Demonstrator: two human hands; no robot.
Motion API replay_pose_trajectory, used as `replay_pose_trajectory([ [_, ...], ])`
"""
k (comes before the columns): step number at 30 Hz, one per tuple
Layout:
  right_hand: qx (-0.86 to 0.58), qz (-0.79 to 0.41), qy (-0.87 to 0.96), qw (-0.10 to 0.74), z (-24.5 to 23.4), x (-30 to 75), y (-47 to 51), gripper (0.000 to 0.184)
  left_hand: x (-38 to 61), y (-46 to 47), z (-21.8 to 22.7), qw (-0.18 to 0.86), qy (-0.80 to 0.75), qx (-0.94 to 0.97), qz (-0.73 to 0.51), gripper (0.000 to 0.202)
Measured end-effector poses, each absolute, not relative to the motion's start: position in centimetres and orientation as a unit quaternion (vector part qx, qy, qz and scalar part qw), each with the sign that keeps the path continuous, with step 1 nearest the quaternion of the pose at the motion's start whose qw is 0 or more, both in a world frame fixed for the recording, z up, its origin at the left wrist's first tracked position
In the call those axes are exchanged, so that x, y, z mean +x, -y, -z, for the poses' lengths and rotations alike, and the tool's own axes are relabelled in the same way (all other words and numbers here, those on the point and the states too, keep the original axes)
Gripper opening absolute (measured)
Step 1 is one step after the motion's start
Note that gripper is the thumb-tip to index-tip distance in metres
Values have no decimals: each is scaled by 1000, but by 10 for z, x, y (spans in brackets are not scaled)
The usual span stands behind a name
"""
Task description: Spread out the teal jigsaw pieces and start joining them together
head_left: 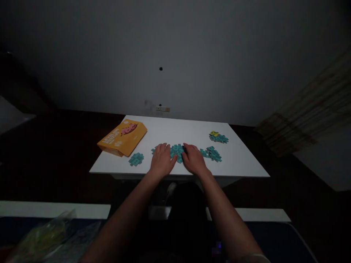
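On a small white table [241, 160] lie teal jigsaw pieces in several heaps. My left hand [162, 160] rests palm down with fingers stretched out on the left side of the middle heap [177, 150]. My right hand [194, 157] lies flat on that heap's right side, fingers forward. Neither hand lifts a piece that I can make out. Other heaps sit at the front left [136, 159], right of my right hand [211, 153] and at the far right [218, 137], the last with a yellow piece on top.
An orange puzzle box [123, 137] lies flat at the table's left rear corner. A grey wall with a socket [162, 108] stands behind. A crumpled plastic bag [52, 233] lies at the lower left. Dark floor surrounds the table.
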State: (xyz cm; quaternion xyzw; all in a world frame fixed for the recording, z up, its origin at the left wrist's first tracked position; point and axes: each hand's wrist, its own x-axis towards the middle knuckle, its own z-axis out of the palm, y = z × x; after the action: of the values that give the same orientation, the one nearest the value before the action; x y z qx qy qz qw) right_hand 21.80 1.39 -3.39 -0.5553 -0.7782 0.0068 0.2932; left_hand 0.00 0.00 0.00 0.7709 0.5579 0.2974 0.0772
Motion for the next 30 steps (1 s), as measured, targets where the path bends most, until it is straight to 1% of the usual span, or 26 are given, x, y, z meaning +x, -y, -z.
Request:
replay_pose_trajectory([
  [2,-564,-27,769,300,39,207,-18,50,10,-20,19,72,-589,767,-243,53],
  [5,-568,-59,748,337,48,212,-22,48,14,-34,27,90,-594,767,-225,48],
  [10,-572,-139,672,450,51,230,-21,43,10,-37,27,130,-571,765,-269,38],
  [16,-594,-238,568,518,50,233,-21,38,6,-37,34,148,-547,760,-319,20],
  [19,-592,-277,521,549,51,233,-21,38,3,-41,35,167,-538,746,-357,19],
  [22,-589,-304,492,564,52,234,-20,40,-2,-46,33,177,-562,719,-367,27],
  [24,-593,-300,492,563,51,234,-19,41,-6,-50,30,178,-578,712,-358,32],
  [26,-603,-269,507,554,49,234,-19,41,-9,-56,27,177,-582,715,-344,33],
  [30,-617,-146,555,539,47,233,-21,37,-12,-78,19,167,-597,723,-306,30],
])
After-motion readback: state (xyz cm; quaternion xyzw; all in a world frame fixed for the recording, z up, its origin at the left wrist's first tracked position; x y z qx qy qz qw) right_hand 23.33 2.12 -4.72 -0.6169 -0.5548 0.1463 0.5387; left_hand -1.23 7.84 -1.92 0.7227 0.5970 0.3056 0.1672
